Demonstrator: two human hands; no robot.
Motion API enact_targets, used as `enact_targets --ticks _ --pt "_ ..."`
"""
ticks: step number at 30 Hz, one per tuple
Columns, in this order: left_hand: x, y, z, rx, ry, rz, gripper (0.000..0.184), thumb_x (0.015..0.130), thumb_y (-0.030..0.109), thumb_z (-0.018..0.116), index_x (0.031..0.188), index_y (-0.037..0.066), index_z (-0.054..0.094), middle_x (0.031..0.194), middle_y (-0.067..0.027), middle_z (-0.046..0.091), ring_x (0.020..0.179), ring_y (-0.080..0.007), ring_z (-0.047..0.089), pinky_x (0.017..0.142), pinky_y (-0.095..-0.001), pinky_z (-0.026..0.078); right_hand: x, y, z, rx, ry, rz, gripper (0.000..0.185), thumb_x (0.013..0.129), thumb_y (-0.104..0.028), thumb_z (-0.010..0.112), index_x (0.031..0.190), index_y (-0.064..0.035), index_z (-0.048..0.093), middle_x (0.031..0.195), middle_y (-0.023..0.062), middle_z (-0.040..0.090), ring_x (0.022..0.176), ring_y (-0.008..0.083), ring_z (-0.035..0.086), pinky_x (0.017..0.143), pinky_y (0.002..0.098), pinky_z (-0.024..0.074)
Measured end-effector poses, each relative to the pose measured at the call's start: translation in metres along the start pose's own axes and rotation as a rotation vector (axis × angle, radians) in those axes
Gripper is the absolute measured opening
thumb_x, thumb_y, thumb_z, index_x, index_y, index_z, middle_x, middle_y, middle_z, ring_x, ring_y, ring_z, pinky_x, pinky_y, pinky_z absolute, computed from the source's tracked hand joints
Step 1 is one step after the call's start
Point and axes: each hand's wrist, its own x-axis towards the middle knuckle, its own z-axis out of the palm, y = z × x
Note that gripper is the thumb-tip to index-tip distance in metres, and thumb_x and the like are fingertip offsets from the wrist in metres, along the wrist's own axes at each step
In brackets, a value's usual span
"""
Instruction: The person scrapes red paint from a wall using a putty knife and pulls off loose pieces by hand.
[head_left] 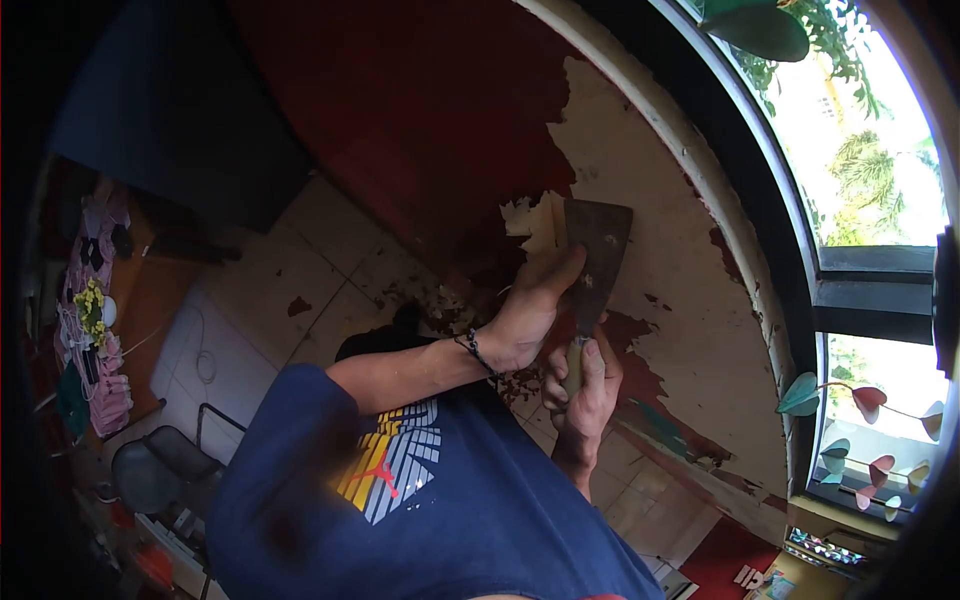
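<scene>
My right hand point(588, 385) is wrapped round the handle point(574, 366) of a paint scraper. The scraper's wide, dull metal blade point(603, 240) points up the wall and lies close against its surface. My left hand point(535, 305), with a dark bracelet at the wrist, is at the blade's left edge. Its thumb rests against the metal; the other fingers are mostly hidden. Just above this hand, a curled flake of pale paint point(540, 220) stands off the wall. The wall shows dark red paint point(420, 130) on the left and a bare beige patch point(670, 220) with ragged edges on the right.
Paint chips point(440, 300) litter the tiled floor point(330, 250) below. A dark-framed window point(815, 290) runs along the right, with a string of leaf-shaped decorations point(870, 403). At the left are a wooden desk point(160, 290) with cloth on it and a dark chair point(165, 465).
</scene>
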Motion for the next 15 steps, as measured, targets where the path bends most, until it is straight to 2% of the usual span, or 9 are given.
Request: enact_targets --ticks 2,8,13,15 --pt "-0.002 -0.003 0.001 0.029 -0.009 -0.009 0.033 0.093 0.038 0.043 0.098 0.007 0.051 0.081 -0.0057 0.057 0.068 -0.0141 0.057 0.062 -0.0280 0.047 -0.003 -0.001 0.000 0.049 0.037 0.061 0.041 0.095 -0.027 0.040 0.133 -0.0134 0.037 0.064 0.0039 0.042 0.042 0.0077 0.035 0.037 0.0199 0.0268" --pt "-0.002 0.011 0.004 -0.046 0.001 -0.041 0.030 0.094 0.036 0.043 0.096 0.007 0.051 0.081 -0.0053 0.057 0.067 -0.0136 0.056 0.061 -0.0277 0.046 0.007 -0.005 0.013 -0.020 -0.042 -0.019 0.043 0.095 -0.028 0.041 0.133 -0.0108 0.037 0.063 0.0032 0.043 0.042 0.0069 0.035 0.036 0.0196 0.0269" --pt "-0.002 0.009 0.006 -0.044 0.036 -0.030 0.031 0.093 0.038 0.044 0.098 0.008 0.051 0.081 -0.0050 0.057 0.066 -0.0132 0.056 0.059 -0.0266 0.045 0.002 -0.006 0.013 -0.023 0.002 0.006 0.042 0.095 -0.028 0.041 0.133 -0.0104 0.037 0.063 0.0029 0.043 0.042 0.0066 0.035 0.036 0.0193 0.0274" --pt "0.000 0.016 0.003 -0.142 -0.008 -0.021 0.030 0.093 0.037 0.045 0.101 0.008 0.051 0.080 -0.0044 0.057 0.066 -0.0128 0.056 0.059 -0.0261 0.046 0.006 -0.013 0.023 -0.007 -0.056 0.031 0.042 0.094 -0.027 0.041 0.132 -0.0103 0.038 0.063 0.0030 0.043 0.042 0.0063 0.035 0.036 0.0189 0.0267"
